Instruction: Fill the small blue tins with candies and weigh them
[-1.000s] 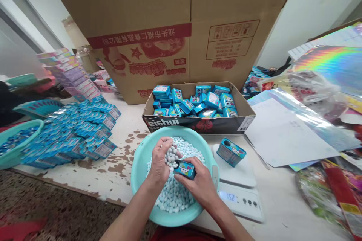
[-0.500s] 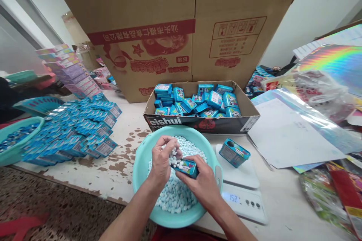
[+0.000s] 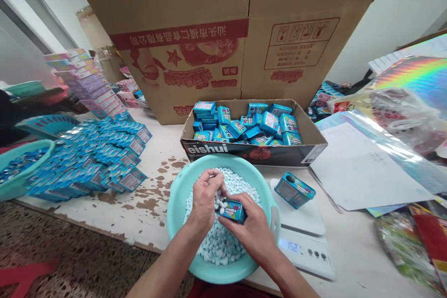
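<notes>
Over a turquoise basin (image 3: 176, 209) of small pale blue and white candies (image 3: 220, 247), my right hand (image 3: 253, 226) grips a blue candy tin (image 3: 234, 211), tilted with its open end toward the left. My left hand (image 3: 205, 195) is curled at that end, its fingers closed around a small heap of candies (image 3: 220, 202). Some of these candies lie right at the tin's mouth. To the right, another blue tin (image 3: 295, 190) with a round hole in its end rests on a white digital scale (image 3: 307, 253).
Behind the basin stands a low carton (image 3: 293, 154) of blue tins, backed by a large cardboard box (image 3: 206, 4). Rows of blue boxes (image 3: 94, 158) and a second basin (image 3: 45, 153) are at left. A white sheet (image 3: 366, 167) and printed bags (image 3: 407, 247) lie at right.
The fingers of my left hand have drawn together and come lower over the tin's mouth. My right hand keeps its grip on the tin. The whole view has shifted slightly.
</notes>
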`<state>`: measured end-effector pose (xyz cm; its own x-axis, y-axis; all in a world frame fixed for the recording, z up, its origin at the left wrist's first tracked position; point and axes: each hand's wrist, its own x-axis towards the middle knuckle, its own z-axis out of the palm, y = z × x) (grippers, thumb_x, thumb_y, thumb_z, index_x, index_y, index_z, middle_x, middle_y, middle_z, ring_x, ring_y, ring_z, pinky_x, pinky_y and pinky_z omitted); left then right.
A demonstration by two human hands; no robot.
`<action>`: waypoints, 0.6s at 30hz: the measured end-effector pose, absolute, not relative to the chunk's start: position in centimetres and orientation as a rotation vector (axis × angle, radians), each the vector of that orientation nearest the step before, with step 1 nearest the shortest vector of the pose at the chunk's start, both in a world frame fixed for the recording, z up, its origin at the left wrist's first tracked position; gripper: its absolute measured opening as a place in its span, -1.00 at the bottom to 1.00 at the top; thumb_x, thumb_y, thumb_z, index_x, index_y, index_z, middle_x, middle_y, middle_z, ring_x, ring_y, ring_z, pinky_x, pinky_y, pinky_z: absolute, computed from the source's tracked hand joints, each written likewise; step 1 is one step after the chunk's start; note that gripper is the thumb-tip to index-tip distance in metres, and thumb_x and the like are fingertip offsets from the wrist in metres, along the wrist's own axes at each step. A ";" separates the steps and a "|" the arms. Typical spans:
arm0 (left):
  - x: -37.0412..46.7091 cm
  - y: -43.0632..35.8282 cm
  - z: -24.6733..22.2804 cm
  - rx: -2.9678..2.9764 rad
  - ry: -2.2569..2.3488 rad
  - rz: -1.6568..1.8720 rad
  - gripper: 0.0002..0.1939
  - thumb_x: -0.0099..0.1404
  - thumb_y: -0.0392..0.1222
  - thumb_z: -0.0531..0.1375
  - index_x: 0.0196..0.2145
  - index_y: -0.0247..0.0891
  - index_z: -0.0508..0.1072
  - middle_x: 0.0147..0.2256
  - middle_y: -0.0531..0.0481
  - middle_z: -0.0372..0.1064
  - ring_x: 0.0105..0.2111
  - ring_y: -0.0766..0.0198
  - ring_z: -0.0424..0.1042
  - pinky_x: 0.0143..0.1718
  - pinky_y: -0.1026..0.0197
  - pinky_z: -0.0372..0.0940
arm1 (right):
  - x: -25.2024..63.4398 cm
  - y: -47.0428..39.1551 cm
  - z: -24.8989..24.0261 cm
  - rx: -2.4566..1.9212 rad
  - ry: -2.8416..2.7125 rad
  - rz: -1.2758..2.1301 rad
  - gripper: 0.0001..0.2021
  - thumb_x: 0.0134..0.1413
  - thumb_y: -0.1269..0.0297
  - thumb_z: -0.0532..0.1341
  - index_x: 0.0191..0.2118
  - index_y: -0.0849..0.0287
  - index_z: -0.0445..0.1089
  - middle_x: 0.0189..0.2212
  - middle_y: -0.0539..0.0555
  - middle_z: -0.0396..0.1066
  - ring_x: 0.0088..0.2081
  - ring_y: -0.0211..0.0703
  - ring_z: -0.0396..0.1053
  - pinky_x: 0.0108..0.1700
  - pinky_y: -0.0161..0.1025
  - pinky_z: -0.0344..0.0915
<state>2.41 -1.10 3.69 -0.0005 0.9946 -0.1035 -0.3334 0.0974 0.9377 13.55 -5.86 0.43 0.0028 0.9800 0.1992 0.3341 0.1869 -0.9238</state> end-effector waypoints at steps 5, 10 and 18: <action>2.3 -1.1 3.8 0.842 0.998 1.307 -0.82 0.15 -0.11 0.24 -0.38 -0.25 0.36 -0.51 0.11 0.31 -0.54 0.41 0.31 -0.48 0.33 0.23 | 13.4 -5.9 0.5 -1.328 -1.488 0.906 -0.71 -0.16 0.44 0.36 -0.23 0.12 0.39 -0.30 -0.01 0.40 -0.22 -0.10 0.38 -0.17 -0.24 0.25; 2.4 -1.2 3.8 0.854 0.993 1.269 -0.82 0.17 -0.09 0.22 -0.41 -0.26 0.35 -0.56 0.14 0.25 -0.62 0.46 0.22 -0.56 0.36 0.14 | 13.4 -5.9 0.7 -1.322 -1.483 0.950 -0.74 -0.14 0.44 0.34 -0.24 0.10 0.40 -0.29 -0.03 0.40 -0.22 -0.12 0.37 -0.17 -0.25 0.23; 2.9 -1.4 4.2 0.945 0.977 1.159 -0.80 0.20 -0.07 0.19 -0.42 -0.24 0.33 -0.66 0.18 0.18 -0.68 0.45 0.18 -0.59 0.36 0.08 | 13.6 -5.9 0.8 -1.350 -1.473 0.950 -0.81 -0.11 0.41 0.31 -0.30 0.10 0.39 -0.33 -0.02 0.40 -0.25 -0.10 0.37 -0.20 -0.23 0.24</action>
<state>2.88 -1.39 4.20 0.1260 0.9850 -0.1180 -0.2828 0.1497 0.9474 13.59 -5.85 0.82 -0.0033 0.9934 0.1146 0.3052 0.1102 -0.9459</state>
